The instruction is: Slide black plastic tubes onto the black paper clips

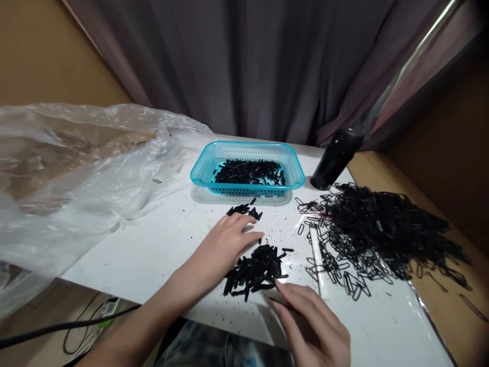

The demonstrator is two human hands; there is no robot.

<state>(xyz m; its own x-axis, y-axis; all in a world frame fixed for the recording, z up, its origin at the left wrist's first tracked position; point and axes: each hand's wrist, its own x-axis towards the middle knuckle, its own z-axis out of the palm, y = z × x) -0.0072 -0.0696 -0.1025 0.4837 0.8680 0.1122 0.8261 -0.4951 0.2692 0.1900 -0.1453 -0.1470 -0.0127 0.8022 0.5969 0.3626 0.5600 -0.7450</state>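
Note:
My left hand (225, 240) lies palm down on the white table (153, 244), fingers stretched and together, just left of a small heap of short black pieces (255, 270). A smaller cluster of the same pieces (244, 209) sits by its fingertips. My right hand (311, 321) rests near the table's front edge, its fingers extended toward the lower right of the heap and touching a thin dark piece (280, 303). A turquoise plastic basket (294, 168) farther back holds several more black pieces.
A big tangle of black looped clips (378, 224) fills the right side on a clear plastic sheet. A dark cylinder (334, 158) leans behind it. Crumpled clear plastic (76, 168) covers the left. Cables (87, 318) hang below the table edge.

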